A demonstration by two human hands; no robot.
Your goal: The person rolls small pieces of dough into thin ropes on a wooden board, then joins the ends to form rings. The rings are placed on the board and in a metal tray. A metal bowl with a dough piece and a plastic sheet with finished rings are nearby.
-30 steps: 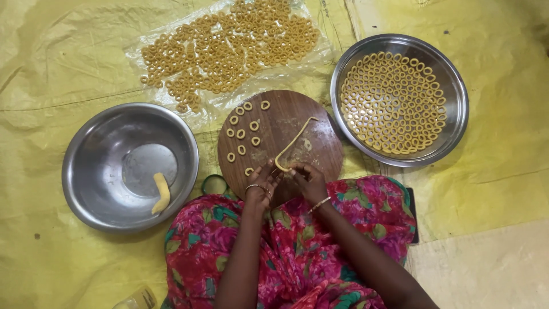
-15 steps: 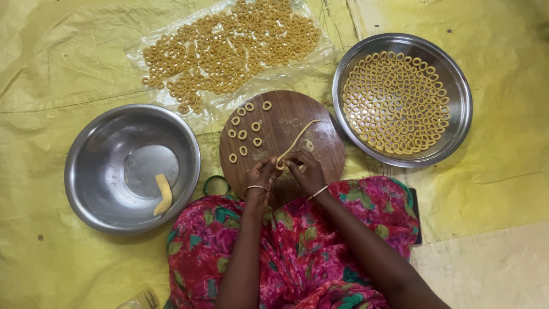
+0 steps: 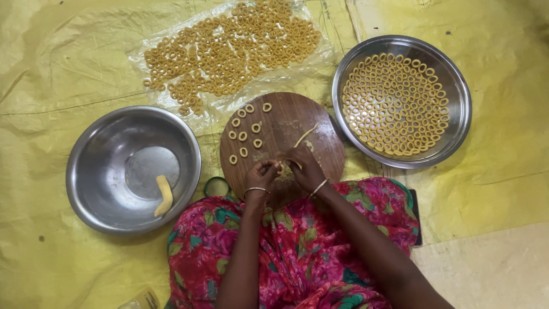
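Two hands over the round wooden board [image 3: 320, 149], left hand [image 3: 262, 174] and right hand [image 3: 304, 167] fingers pinched together on a thin dough strip [image 3: 303, 136] lying on the board, small dough rings [image 3: 245, 133] beside, steel bowl [image 3: 91, 189] left, ring-filled steel plate [image 3: 457, 131] right.

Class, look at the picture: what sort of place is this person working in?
Probably a home floor set up for snack-making: a yellow sheet spread underneath, a round wooden board with dough rings, and steel bowls.

fingertips: left hand [image 3: 262, 174] & right hand [image 3: 304, 167] meet, what they pinch too small to tell
clear object [image 3: 139, 299], below-left of hands: cut by bottom edge
dark flat thing [image 3: 417, 217], right of hands: mostly under floral cloth [image 3: 297, 246]
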